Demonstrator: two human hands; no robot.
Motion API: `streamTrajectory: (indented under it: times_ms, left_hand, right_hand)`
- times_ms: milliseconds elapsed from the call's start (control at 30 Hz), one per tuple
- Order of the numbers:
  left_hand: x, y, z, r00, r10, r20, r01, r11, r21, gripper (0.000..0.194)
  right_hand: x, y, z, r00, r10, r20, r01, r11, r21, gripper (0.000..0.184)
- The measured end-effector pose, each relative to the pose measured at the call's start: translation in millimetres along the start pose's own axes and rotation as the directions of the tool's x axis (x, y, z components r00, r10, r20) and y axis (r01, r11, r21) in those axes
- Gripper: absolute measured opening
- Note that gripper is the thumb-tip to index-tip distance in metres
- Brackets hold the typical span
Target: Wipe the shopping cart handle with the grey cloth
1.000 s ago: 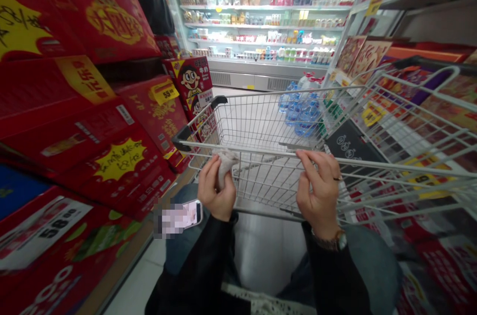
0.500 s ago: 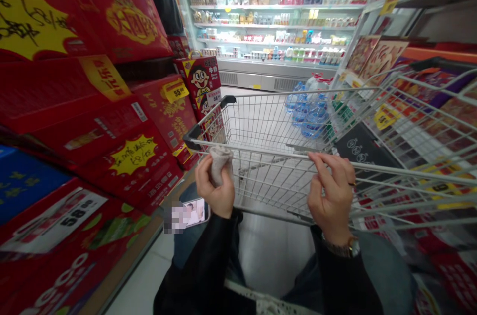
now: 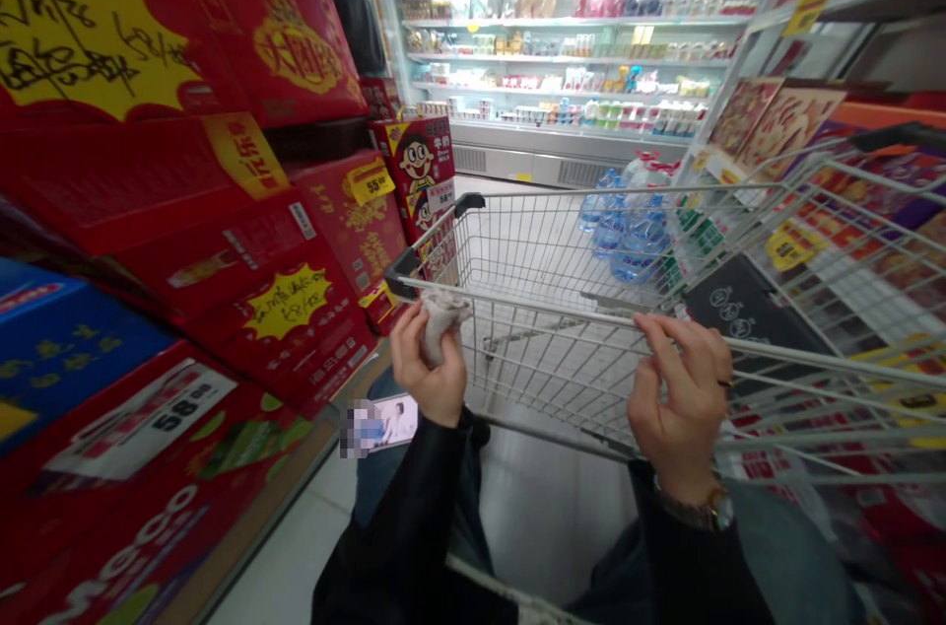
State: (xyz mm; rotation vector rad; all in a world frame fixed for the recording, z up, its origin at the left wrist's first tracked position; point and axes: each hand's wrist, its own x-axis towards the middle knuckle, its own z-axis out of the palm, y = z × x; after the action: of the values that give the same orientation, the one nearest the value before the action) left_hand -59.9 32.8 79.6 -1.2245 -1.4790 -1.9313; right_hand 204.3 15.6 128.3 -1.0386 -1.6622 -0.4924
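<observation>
My left hand (image 3: 427,364) is closed around a crumpled grey-white cloth (image 3: 443,324), pressing it against the top rail of a wire shopping cart (image 3: 562,310). My right hand (image 3: 684,398) curls its fingers over that same rail further right, with a ring on one finger. A wristwatch (image 3: 709,512) sits on the right wrist. Below my left hand a smartphone (image 3: 384,423) shows a blurred screen, and I cannot tell what supports it. Dark sleeves cover both forearms.
Stacked red gift boxes (image 3: 222,211) form a wall on the left. On the right stands a second wire cart (image 3: 849,250). Bottled water (image 3: 636,236) shows through the far cart wires. A refrigerated display case (image 3: 562,43) fills the back, and a dark-clad person (image 3: 355,14) stands far left.
The whole scene has drifted rightward in the view, the cart and both hands with it. My left hand still grips the cloth, and my right hand stays on the rail.
</observation>
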Motion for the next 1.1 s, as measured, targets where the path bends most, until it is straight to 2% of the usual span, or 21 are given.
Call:
streamTrajectory:
  times_ms: [167,233,367,433,533,633,700,767,833,900,1000,1100]
  left_hand:
    - [-26,20,-1.7,0.987,0.019,0.158,0.0,0.993,-0.118,0.03]
    - [-22,14,-3.3,0.99,0.025,0.139,-0.008,0.993,-0.122,0.03]
    - [9,-22,-2.2,0.998,-0.027,-0.052,0.026,0.999,-0.027,0.032]
    - [16,-33,0.0,0.994,-0.062,-0.09,0.064,0.998,0.011,0.034]
    - [8,-29,1.8,0.995,-0.074,-0.059,0.075,0.997,0.014,0.036]
    - [-6,-18,0.8,0.997,0.053,0.052,-0.053,0.998,-0.019,0.033]
    - [-4,-21,0.1,0.996,0.071,0.054,-0.069,0.997,-0.023,0.031]
    - [7,-32,0.5,0.998,-0.054,-0.043,0.053,0.998,-0.019,0.031]
    - [19,-45,2.1,0.969,-0.199,-0.148,0.194,0.98,-0.048,0.033]
    - [25,-50,4.2,0.946,-0.271,-0.178,0.258,0.962,-0.092,0.036]
    - [11,-32,5.8,0.962,-0.256,-0.095,0.242,0.961,-0.134,0.036]
    - [-16,-2,4.8,0.993,-0.109,0.051,0.115,0.984,-0.136,0.031]
  right_hand:
    - [0,0,0,1.0,-0.01,-0.004,0.01,1.0,0.0,0.047]
    - [0,0,-1,1.0,-0.011,-0.002,0.011,1.0,-0.005,0.046]
    - [0,0,-2,1.0,-0.016,0.016,0.016,1.0,-0.008,0.045]
    - [0,-1,-1,1.0,-0.014,0.003,0.014,1.0,-0.012,0.046]
    - [-1,-1,1,1.0,-0.008,-0.017,0.008,1.0,-0.015,0.045]
    - [-1,0,2,1.0,-0.01,-0.015,0.01,1.0,-0.013,0.045]
    - [-1,1,0,1.0,-0.009,-0.004,0.009,1.0,-0.009,0.046]
    - [0,1,-1,1.0,-0.01,0.012,0.01,1.0,-0.004,0.049]
    - [0,1,-2,1.0,-0.009,0.018,0.009,1.0,-0.001,0.049]
    - [1,-1,-1,1.0,-0.001,0.01,0.001,1.0,-0.003,0.047]
    - [0,-3,1,1.0,0.009,-0.01,-0.009,1.0,-0.004,0.045]
    - [0,-3,2,1.0,0.007,-0.015,-0.007,1.0,-0.005,0.044]
